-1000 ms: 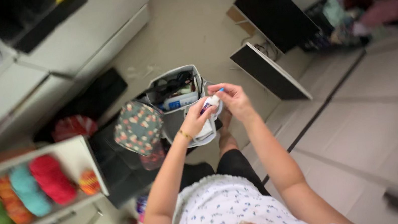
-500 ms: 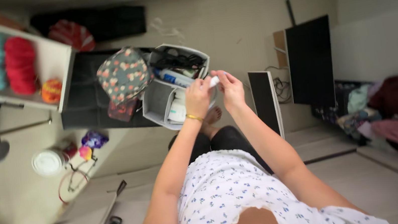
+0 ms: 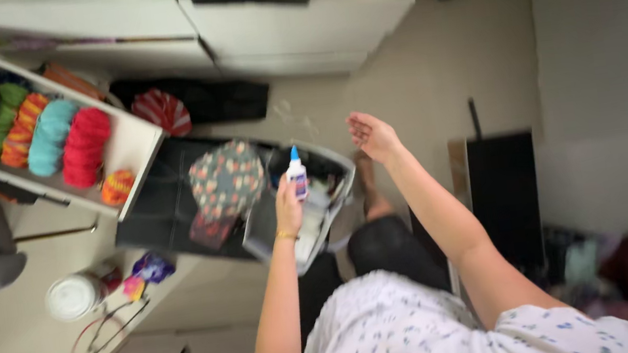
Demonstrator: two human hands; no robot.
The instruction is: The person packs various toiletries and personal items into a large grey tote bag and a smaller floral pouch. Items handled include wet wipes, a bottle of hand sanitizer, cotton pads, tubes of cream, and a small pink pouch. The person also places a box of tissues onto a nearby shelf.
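1. far left: open shelf with yarn skeins; unrelated.
2. centre: left hand, grip closed round a small white glue bottle, blue tip up, above the grey organiser bin.
3. right: right hand open, empty, lifted apart.
4. judged: bottle taken out, cap apparently on; uncapping likely calls for the free hand.

Soft, even indoor light; no glare; faint shadows; motion blur throughout, heaviest toward frame edges.

White glue bottle, blue tip; red, teal, orange yarn.
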